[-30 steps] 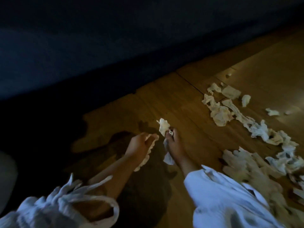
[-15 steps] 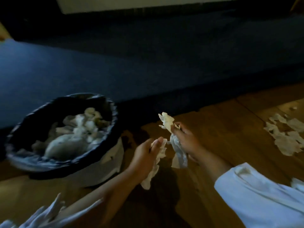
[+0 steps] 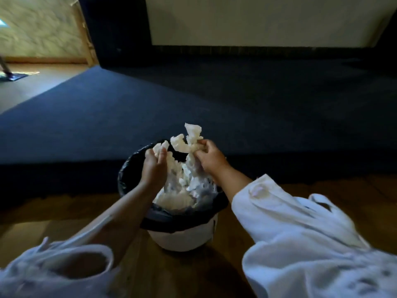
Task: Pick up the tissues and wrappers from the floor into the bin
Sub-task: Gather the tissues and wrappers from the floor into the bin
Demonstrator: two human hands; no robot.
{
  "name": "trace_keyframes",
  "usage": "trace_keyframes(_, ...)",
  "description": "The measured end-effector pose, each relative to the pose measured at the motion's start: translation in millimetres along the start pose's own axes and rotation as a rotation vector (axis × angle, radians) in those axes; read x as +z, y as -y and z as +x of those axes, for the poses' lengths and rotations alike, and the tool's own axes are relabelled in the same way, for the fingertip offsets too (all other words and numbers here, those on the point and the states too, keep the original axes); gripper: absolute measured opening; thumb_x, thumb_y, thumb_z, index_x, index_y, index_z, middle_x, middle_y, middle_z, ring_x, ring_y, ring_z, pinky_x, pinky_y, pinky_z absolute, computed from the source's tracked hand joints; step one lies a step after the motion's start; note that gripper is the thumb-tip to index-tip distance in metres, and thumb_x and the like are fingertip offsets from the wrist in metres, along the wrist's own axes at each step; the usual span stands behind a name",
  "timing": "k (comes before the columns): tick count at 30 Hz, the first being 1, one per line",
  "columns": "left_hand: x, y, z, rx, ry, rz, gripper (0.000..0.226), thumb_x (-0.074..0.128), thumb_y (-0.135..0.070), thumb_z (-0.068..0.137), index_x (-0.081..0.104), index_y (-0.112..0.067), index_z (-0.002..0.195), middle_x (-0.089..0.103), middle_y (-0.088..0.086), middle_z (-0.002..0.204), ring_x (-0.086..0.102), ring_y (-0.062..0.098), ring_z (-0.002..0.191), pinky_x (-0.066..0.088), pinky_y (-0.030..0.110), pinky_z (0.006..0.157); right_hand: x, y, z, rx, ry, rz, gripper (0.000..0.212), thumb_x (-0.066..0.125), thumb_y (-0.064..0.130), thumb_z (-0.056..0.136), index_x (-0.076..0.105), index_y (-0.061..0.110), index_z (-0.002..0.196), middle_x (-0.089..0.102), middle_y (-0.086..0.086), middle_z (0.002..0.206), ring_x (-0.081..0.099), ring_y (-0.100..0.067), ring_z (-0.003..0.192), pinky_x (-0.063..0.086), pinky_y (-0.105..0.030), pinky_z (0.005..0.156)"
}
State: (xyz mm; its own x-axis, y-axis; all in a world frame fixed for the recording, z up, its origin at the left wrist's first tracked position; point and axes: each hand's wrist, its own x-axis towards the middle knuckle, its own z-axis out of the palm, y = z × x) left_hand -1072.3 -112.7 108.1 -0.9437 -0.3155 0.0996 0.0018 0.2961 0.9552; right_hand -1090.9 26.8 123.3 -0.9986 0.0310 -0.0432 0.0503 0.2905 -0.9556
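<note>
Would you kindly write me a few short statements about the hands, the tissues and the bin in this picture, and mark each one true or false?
1. The left hand and the right hand each grip crumpled tissue over the bin. True.
2. The bin is empty. False: a heap of white tissues already lies in it.
3. A black liner covers the bin's rim. True.
4. The bin stands on the dark carpet. False: it stands on the wooden floor, just in front of the carpet.
</note>
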Motion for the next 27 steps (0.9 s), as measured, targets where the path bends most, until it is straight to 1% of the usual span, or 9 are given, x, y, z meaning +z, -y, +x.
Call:
trace_keyframes(2, -6, 9, 12, -0.095, 0.105, 0.072, 0.044, 0.045, -0.042, 0.093, 0.043, -0.005, 0.117, 0.056, 0.019, 0.116, 0.057, 0.035, 0.103, 0.048, 0.045, 0.09, 9, -9, 5, -0.013, 0.042, -0.24, 0.03, 0.051, 0.017, 0.091, 0.051, 0.009, 0.12, 0.055, -0.013, 0.127, 0.053, -0.03, 0.116, 0.043, -0.034, 0.094)
trace_keyframes(4, -11, 14, 13, -0.171, 0.208, 0.269, 0.064, 0.049, -0.049, 0.087, 0.037, -0.006, 0.132, 0.056, 0.019, 0.123, 0.056, 0.036, 0.109, 0.047, 0.044, 0.095, 11, -18, -1, -0.036, 0.055, -0.597, 0.023, 0.049, 0.025, 0.09, 0.054, 0.012, 0.108, 0.053, -0.017, 0.126, 0.051, -0.035, 0.114, 0.043, -0.036, 0.09)
trace_keyframes(5, -12, 17, 9, -0.178, 0.239, 0.367, 0.069, 0.049, -0.049, 0.085, 0.032, -0.008, 0.137, 0.055, 0.019, 0.126, 0.054, 0.037, 0.113, 0.045, 0.044, 0.099, 10, -22, -7, -0.056, 0.05, -0.724, 0.026, 0.047, 0.028, 0.091, 0.054, 0.012, 0.11, 0.051, -0.015, 0.127, 0.05, -0.036, 0.114, 0.043, -0.038, 0.092)
trace_keyframes(7, -14, 19, -7, -0.102, 0.274, 0.524, 0.063, 0.046, -0.044, 0.09, 0.029, -0.013, 0.141, 0.045, 0.019, 0.139, 0.041, 0.038, 0.129, 0.036, 0.046, 0.108, 6, -33, -24, -0.132, 0.01, -0.854, 0.031, 0.042, 0.029, 0.093, 0.053, 0.014, 0.117, 0.05, -0.01, 0.128, 0.049, -0.033, 0.116, 0.041, -0.041, 0.098)
trace_keyframes(10, -8, 27, -41, 0.059, 0.384, 0.651, 0.061, 0.032, -0.045, 0.096, 0.015, -0.016, 0.147, 0.009, 0.009, 0.158, 0.0, 0.028, 0.146, 0.01, 0.044, 0.118, 1, -54, -50, -0.219, -0.001, -0.887, 0.038, 0.034, 0.036, 0.095, 0.05, 0.016, 0.123, 0.05, -0.003, 0.132, 0.043, -0.021, 0.126, 0.024, -0.041, 0.11)
trace_keyframes(12, -3, 33, -55, 0.116, 0.439, 0.745, 0.065, 0.022, -0.05, 0.097, 0.003, -0.018, 0.15, -0.005, 0.007, 0.158, -0.011, 0.022, 0.145, 0.001, 0.041, 0.118, 4, -62, -58, -0.227, 0.056, -0.895, 0.059, 0.019, 0.05, 0.089, 0.046, 0.016, 0.13, 0.045, -0.001, 0.139, 0.035, -0.015, 0.134, 0.008, -0.04, 0.116)
trace_keyframes(14, 0, 37, -57, 0.143, 0.448, 0.787, 0.066, 0.016, -0.052, 0.096, -0.002, -0.018, 0.15, -0.008, 0.006, 0.158, -0.013, 0.02, 0.145, -0.001, 0.039, 0.119, 6, -67, -57, -0.263, 0.039, -0.912, 0.072, 0.008, 0.053, 0.081, 0.043, 0.017, 0.133, 0.043, 0.0, 0.141, 0.031, -0.012, 0.136, 0.002, -0.037, 0.117)
trace_keyframes(22, 1, 39, -57, 0.193, 0.462, 0.838, 0.062, 0.011, -0.05, 0.097, 0.002, -0.019, 0.15, -0.001, 0.006, 0.159, -0.005, 0.021, 0.146, 0.0, 0.04, 0.118, 11, -68, -56, -0.286, -0.072, -0.925, 0.078, 0.001, 0.051, 0.078, 0.049, 0.016, 0.13, 0.047, -0.002, 0.14, 0.032, -0.015, 0.137, 0.001, -0.037, 0.117)
trace_keyframes(27, 4, 43, -54, 0.228, 0.437, 0.841, 0.061, 0.011, -0.05, 0.097, 0.007, -0.019, 0.15, 0.004, 0.005, 0.159, -0.001, 0.021, 0.147, 0.003, 0.042, 0.119, 8, -63, -56, -0.267, -0.017, -0.909, 0.044, 0.023, 0.033, 0.098, 0.04, 0.019, 0.136, 0.036, 0.0, 0.148, 0.02, -0.014, 0.142, -0.004, -0.038, 0.117)
